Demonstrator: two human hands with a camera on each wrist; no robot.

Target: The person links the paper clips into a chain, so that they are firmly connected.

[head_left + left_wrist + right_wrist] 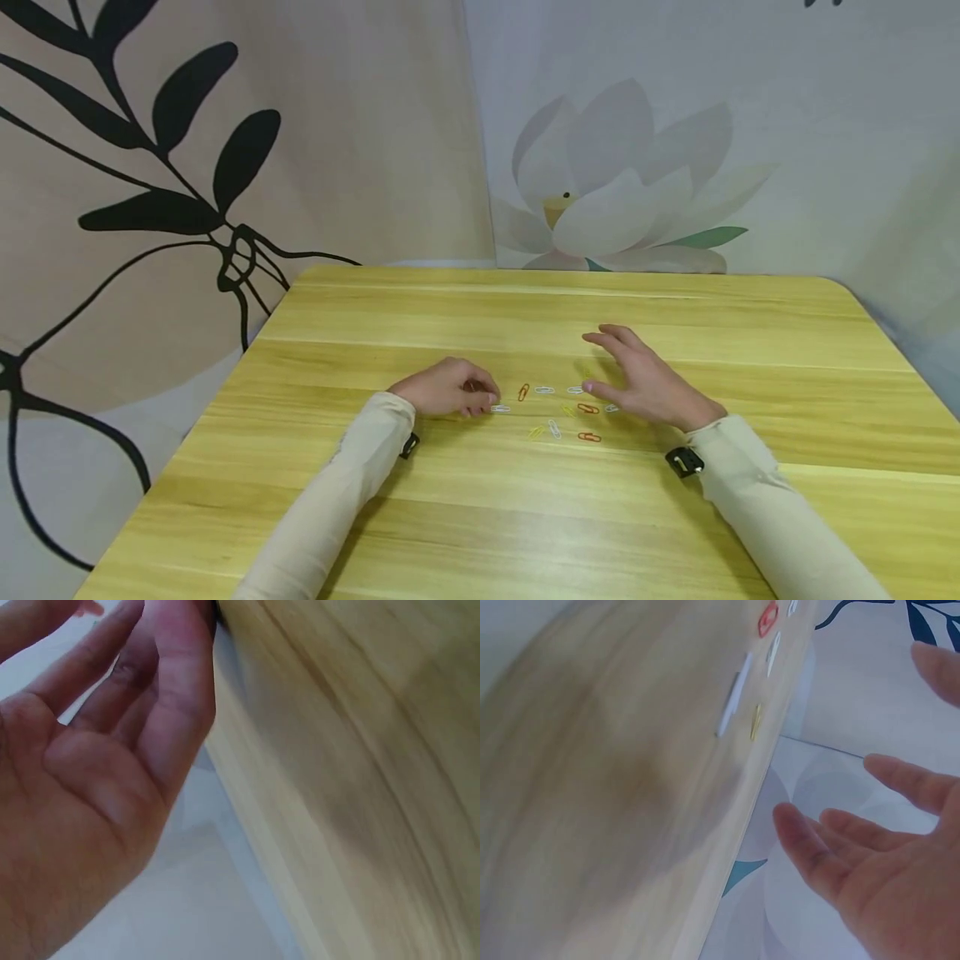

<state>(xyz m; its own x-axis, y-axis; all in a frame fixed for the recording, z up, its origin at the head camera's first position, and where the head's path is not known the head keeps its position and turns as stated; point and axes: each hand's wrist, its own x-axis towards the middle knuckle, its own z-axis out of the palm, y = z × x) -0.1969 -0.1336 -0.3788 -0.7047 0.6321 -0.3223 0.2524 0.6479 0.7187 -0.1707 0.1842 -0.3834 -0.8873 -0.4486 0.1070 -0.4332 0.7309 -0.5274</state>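
Left hand (448, 387), the nearer one, has thumb and fingers curled together at the nine o'clock end of a white clip (502, 409), though whether they pinch it cannot be told; this clip lies at that hand's four o'clock on the surface (480, 517), long axis running nine to three. Spread and holding nothing, the right hand (647, 385) is well apart toward the white clip's three o'clock, while a red clip (522, 392) sits near the white one at two o'clock, its length nearly twelve to six.
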